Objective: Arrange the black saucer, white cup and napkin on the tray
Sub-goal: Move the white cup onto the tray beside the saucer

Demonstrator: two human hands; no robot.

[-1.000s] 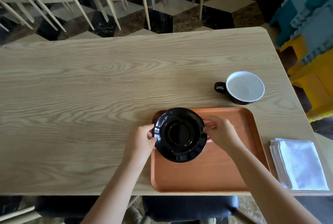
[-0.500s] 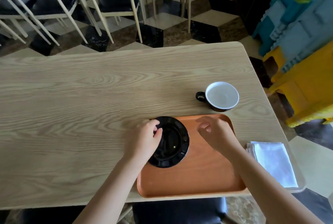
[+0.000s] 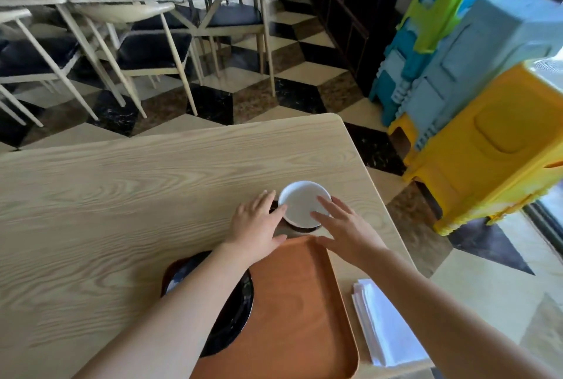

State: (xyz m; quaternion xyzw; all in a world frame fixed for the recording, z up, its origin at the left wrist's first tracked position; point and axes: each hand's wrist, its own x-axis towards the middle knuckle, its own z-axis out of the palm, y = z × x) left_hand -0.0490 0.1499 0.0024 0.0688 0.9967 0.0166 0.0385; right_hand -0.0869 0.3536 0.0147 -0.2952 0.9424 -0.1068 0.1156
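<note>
Both hands flank the cup (image 3: 304, 207) on the worktop (image 3: 122, 196), left hand (image 3: 259, 228) and right hand (image 3: 344, 231) spread open, not yet gripping. Saucer (image 3: 234, 311) sits on the tray (image 3: 292, 302) beneath the left forearm; napkin (image 3: 387, 327) lies under the right.

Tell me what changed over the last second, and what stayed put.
Both hands let go of the black saucer, now lying on the tray, and reached forward to the white cup. The left hand and right hand flank it, fingers open, not yet gripping. The cup, the napkin and the tray stayed where they were.
</note>
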